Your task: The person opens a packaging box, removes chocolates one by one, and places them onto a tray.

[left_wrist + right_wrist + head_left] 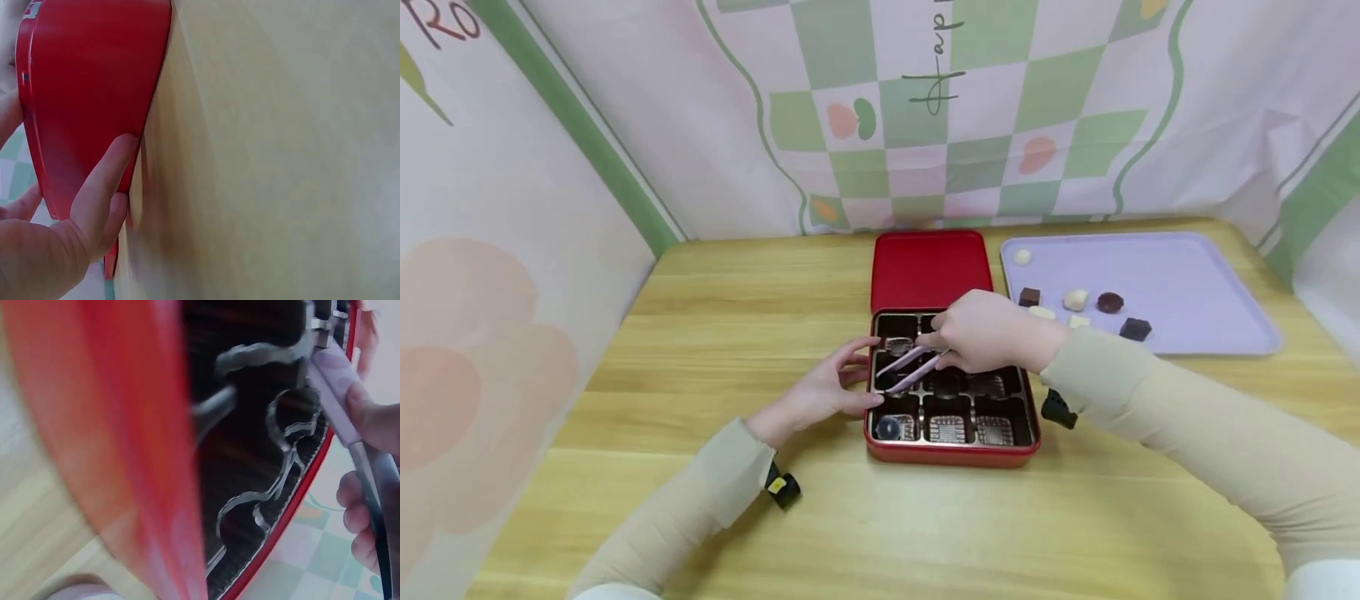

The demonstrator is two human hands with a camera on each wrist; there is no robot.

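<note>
A red tin (953,455) with a dark divided insert sits on the wooden table, its red lid (931,268) lying directly behind. My right hand (988,331) pinches lilac-tipped tongs (917,373) over the middle row of compartments. The tongs' tips reach into the left middle compartment; I cannot tell whether they hold anything. A round dark chocolate (888,428) lies in the front left compartment. At the tin's left side, my left hand (832,386) rests its spread fingers and thumb. In the left wrist view, the fingertips touch the red side wall (94,81).
To the right is a lilac tray (1210,308) bearing several chocolates, among them a dark square (1136,329), a round brown one (1110,302) and a white one (1076,300). A patterned curtain (985,125) hangs behind the table (760,300).
</note>
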